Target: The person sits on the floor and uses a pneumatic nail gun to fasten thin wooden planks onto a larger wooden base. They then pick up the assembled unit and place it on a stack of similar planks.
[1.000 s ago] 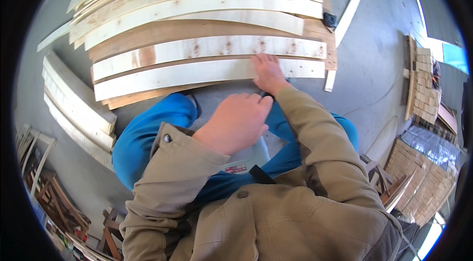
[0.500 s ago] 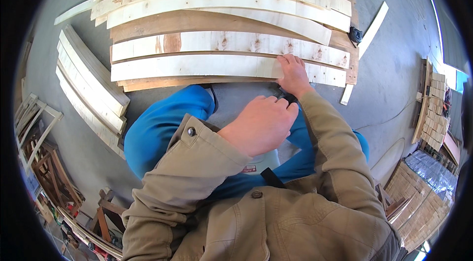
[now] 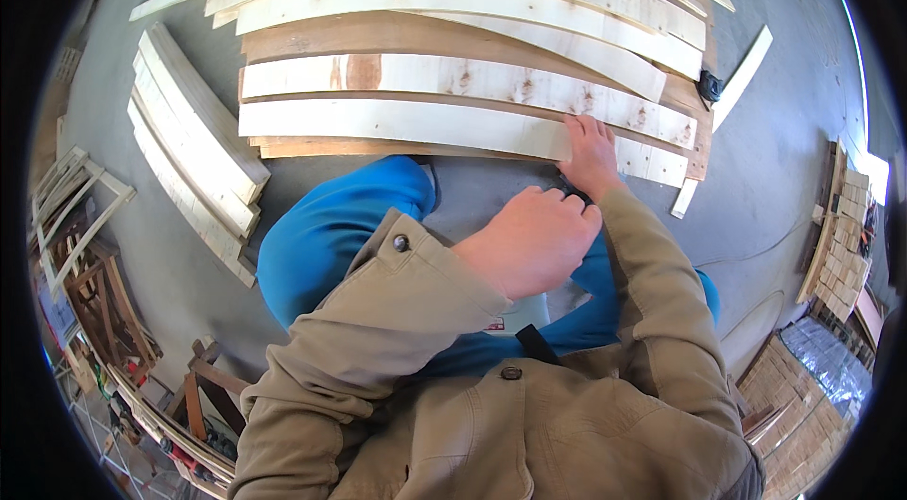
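Note:
My right hand (image 3: 591,156) lies on the nearest pale wooden board (image 3: 397,122), toward its right end, with the fingers stretched out flat over its surface. My left hand (image 3: 537,240) is curled closed above my lap, its back turned up, and whatever its fingers may hold is hidden. Beyond the near board runs a second pale board (image 3: 425,77) with dark knots and a brown patch. Both boards rest lengthwise on a brown wooden panel (image 3: 321,37).
Several more pale boards (image 3: 453,0) overlap at the far side of the panel. A small black tool (image 3: 710,84) sits at its right edge, beside a narrow strip (image 3: 744,75). More boards (image 3: 189,122) lie stacked on the floor at left. Bundled wood blocks (image 3: 803,387) stand at right.
The view has shifted and tilted slightly, so the boards appear farther right. Both hands keep nearly the same pose, the right one still on the near board.

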Tool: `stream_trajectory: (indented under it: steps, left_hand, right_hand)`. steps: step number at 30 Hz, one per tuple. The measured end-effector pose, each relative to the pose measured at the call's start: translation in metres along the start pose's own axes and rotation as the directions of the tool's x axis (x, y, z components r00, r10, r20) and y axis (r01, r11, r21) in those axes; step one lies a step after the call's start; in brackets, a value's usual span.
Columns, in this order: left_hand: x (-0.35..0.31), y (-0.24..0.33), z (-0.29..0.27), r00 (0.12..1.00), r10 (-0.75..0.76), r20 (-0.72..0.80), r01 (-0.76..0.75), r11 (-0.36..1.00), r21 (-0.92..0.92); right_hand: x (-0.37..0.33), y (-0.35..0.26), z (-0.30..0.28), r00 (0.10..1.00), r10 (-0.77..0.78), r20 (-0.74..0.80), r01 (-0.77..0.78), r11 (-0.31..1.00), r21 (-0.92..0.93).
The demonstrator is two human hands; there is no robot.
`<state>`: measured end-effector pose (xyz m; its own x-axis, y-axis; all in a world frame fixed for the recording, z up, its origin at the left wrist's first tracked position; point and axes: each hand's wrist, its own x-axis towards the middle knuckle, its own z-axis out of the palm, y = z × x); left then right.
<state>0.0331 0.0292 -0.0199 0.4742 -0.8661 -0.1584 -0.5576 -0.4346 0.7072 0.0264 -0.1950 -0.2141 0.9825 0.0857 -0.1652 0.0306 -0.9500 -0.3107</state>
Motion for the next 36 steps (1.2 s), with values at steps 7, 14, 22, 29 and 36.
stream_trajectory:
  steps: [7,14,22,29,36]
  left_hand:
    - [0.000,0.001,-0.002,0.999,-0.009,0.044,0.009,1.000,0.006]
    - [-0.002,0.002,-0.004,0.999,-0.011,0.049,0.010,1.000,0.013]
    - [0.000,0.002,-0.004,0.997,-0.016,0.081,0.014,1.000,0.025]
    - [-0.001,0.002,-0.004,0.996,-0.024,0.087,0.022,1.000,0.016]
    - [0.000,0.001,-0.003,0.997,-0.021,0.078,0.020,1.000,0.013]
  right_hand:
    - [0.002,0.000,-0.022,0.981,0.004,0.194,-0.018,0.997,0.073]
    - [0.015,0.031,-0.028,0.933,-0.063,0.353,-0.093,0.908,0.410]
    - [0.031,0.053,-0.028,0.667,-0.145,0.731,-0.405,0.753,0.519]
    - [0.030,0.051,-0.036,0.536,-0.149,0.831,-0.629,0.586,0.511]
    - [0.032,0.045,-0.039,0.537,-0.163,0.827,-0.611,0.601,0.515]
